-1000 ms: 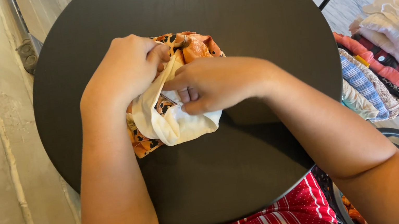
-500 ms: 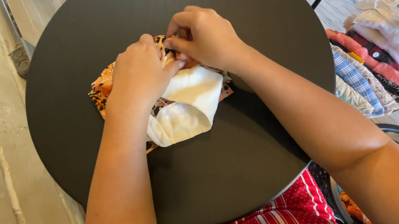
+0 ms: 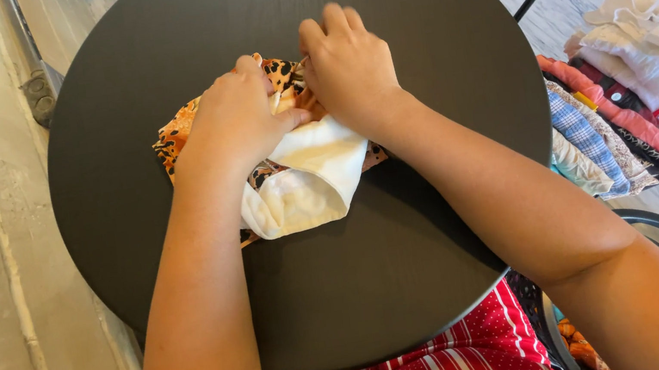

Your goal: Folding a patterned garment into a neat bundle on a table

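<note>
Cloth: an orange patterned cloth (image 3: 181, 133) with a cream lining lies bunched near the middle of the round black table (image 3: 413, 42).
Left hand (image 3: 237, 120): closed, pressing the fold down.
Right hand (image 3: 347, 69): fingers pinching the cloth's top edge.
Doing it well: probably keep edges aligned, pull snug, press flat.

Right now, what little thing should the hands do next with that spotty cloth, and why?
Probably press the bundle flat. Both the left hand and the right hand pinch the top of the orange leopard-print cloth with cream lining, which sits bunched and puffy on the round black table, its cream fold bulging out below the hands.
</note>
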